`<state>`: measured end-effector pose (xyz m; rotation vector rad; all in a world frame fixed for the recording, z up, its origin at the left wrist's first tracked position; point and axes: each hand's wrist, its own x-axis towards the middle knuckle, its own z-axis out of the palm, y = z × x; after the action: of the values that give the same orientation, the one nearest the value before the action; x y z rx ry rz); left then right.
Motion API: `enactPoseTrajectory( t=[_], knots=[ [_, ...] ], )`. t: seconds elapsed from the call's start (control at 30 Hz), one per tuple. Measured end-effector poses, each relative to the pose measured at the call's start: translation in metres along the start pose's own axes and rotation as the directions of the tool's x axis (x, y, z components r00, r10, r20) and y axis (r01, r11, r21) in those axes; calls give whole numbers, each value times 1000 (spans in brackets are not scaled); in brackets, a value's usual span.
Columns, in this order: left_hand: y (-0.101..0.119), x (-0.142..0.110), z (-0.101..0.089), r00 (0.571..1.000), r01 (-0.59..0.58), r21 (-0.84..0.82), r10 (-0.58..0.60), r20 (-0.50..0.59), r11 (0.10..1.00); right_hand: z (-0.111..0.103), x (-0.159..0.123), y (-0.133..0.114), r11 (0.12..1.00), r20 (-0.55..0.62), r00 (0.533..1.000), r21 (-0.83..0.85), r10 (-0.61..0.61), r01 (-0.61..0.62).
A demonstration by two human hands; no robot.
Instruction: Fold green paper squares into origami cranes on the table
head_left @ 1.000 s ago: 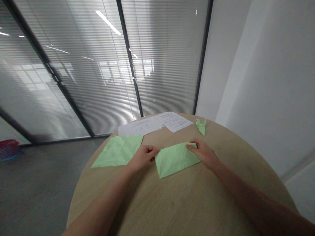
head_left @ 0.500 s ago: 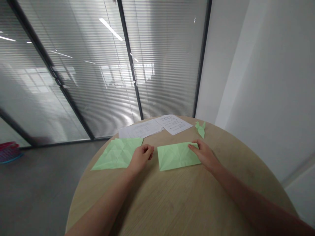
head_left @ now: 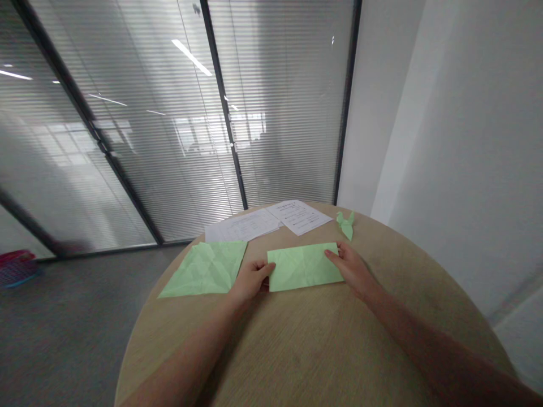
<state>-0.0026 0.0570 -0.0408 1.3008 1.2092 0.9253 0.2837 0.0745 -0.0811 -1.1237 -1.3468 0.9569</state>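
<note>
A folded rectangle of light green paper [head_left: 303, 267] lies flat on the round wooden table [head_left: 322, 350]. My left hand [head_left: 251, 279] is at the paper's left edge, its fingers curled and pinching that edge. On the paper's right end my right hand [head_left: 353, 268] rests with its fingers stretched out and pressing down. A creased, unfolded green sheet [head_left: 206, 269] lies to the left of my left hand.
Two white printed sheets [head_left: 271, 220] lie at the table's far edge. A small folded green paper figure [head_left: 345, 223] sits at the far right. Beyond the table are glass walls with blinds and a grey floor. A pink basket [head_left: 17, 265] stands far left.
The folded green paper has turned from a slant to lie square to me. My left hand let go of it briefly, then took its left edge again.
</note>
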Motion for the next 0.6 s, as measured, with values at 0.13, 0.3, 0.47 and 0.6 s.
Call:
enactPoseTrajectory(
  t=[0.13,0.3,0.47,0.6],
  knots=[
    [-1,5,-5,994,-50,8,51,-97,999,5,-3,-4,961,144,985,243,98,-131],
    [0,8,-10,942,-197,187,239,-235,962,5,-7,-7,959,210,967,210,144,-189],
    [12,-7,-2,859,-356,522,491,-143,775,5,-14,-13,969,339,922,95,186,-230],
    [14,-11,4,971,-237,392,217,95,889,13,-22,-20,979,370,916,70,153,-192]
  ],
)
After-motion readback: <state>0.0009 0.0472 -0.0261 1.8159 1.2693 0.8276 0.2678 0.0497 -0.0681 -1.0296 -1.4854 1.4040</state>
